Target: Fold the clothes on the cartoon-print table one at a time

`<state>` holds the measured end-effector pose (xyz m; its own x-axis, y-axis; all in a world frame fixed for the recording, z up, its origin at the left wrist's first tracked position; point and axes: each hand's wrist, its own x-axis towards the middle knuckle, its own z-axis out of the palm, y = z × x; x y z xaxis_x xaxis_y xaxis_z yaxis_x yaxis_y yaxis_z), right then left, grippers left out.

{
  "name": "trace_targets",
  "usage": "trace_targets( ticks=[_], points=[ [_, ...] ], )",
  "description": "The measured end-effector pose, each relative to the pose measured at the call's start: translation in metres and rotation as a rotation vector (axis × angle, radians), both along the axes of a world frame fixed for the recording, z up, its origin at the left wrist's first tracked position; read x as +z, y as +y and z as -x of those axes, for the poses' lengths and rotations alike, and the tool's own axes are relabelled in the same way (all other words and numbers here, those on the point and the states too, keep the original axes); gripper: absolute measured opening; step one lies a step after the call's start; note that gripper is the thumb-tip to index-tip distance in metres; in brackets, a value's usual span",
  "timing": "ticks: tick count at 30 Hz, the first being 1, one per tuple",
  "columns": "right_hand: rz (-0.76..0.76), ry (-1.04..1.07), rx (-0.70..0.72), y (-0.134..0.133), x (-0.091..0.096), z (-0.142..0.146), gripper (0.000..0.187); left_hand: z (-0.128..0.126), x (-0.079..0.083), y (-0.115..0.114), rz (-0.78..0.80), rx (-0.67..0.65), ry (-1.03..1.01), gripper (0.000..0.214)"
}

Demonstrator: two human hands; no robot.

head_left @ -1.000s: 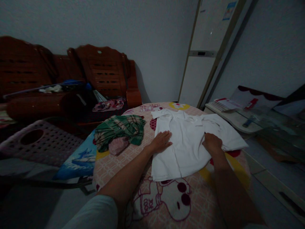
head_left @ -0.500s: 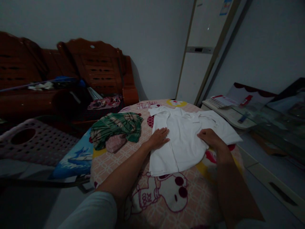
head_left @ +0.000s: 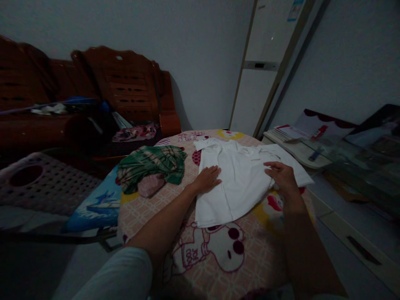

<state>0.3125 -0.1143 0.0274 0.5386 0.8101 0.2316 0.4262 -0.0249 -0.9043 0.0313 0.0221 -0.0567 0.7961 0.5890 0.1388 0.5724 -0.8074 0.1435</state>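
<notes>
A white shirt (head_left: 238,179) lies spread on a round table covered by a pink cartoon-print cloth (head_left: 215,254). My left hand (head_left: 208,179) rests flat and open on the shirt's left edge. My right hand (head_left: 283,177) is on the shirt's right side with its fingers curled over a fold of the fabric. Left of the shirt sits a crumpled green plaid garment (head_left: 153,164) over a small pink piece of cloth (head_left: 150,185).
A dark wooden sofa (head_left: 125,96) with clutter stands at the back left. A perforated plastic stool (head_left: 40,183) and a blue printed cloth (head_left: 96,204) are at the left. A white cabinet (head_left: 265,66) and a low shelf with papers (head_left: 293,141) are on the right.
My right hand has slid the shirt's right part inward and upward, narrowing it. My left hand stays flat on the left edge. The view has shifted slightly.
</notes>
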Motion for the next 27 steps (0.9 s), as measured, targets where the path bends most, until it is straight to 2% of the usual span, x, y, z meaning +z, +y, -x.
trace_targets(
  ticks=[3,5,7,10,12,15,18,20,23,27],
  points=[
    [-0.087,0.053,-0.031,-0.005,0.003,0.004,0.042,0.000,-0.001,0.001,-0.005,0.003,-0.003,0.060],
    [-0.069,0.038,-0.048,-0.011,0.004,0.002,0.042,0.000,-0.001,0.000,-0.008,-0.004,-0.008,0.060],
    [0.069,-0.098,-0.084,-0.019,0.004,-0.005,0.036,0.000,0.000,0.000,-0.009,-0.007,-0.006,0.060],
    [0.400,-0.506,-0.141,-0.030,0.000,-0.020,0.022,0.000,0.002,-0.001,-0.010,0.000,-0.001,0.060],
    [0.592,-0.731,-0.152,-0.037,-0.005,-0.024,0.026,0.000,0.001,-0.001,-0.009,-0.001,-0.001,0.060],
    [0.779,-0.877,-0.108,-0.044,-0.014,-0.021,0.031,-0.001,0.000,0.000,-0.004,-0.002,-0.003,0.059],
    [0.881,-0.936,-0.068,-0.049,-0.015,-0.012,0.029,-0.001,-0.001,0.001,-0.005,0.000,-0.014,0.059],
    [0.887,-0.989,-0.082,-0.049,-0.011,-0.008,0.024,0.000,-0.001,0.000,-0.007,-0.001,-0.023,0.059],
    [0.729,-1.077,-0.084,-0.035,-0.002,-0.003,0.024,0.000,0.000,-0.001,-0.007,-0.009,-0.030,0.059],
    [0.488,-1.049,0.068,0.015,-0.001,0.013,0.037,0.000,0.003,-0.003,0.007,-0.002,-0.014,0.059]
  ],
)
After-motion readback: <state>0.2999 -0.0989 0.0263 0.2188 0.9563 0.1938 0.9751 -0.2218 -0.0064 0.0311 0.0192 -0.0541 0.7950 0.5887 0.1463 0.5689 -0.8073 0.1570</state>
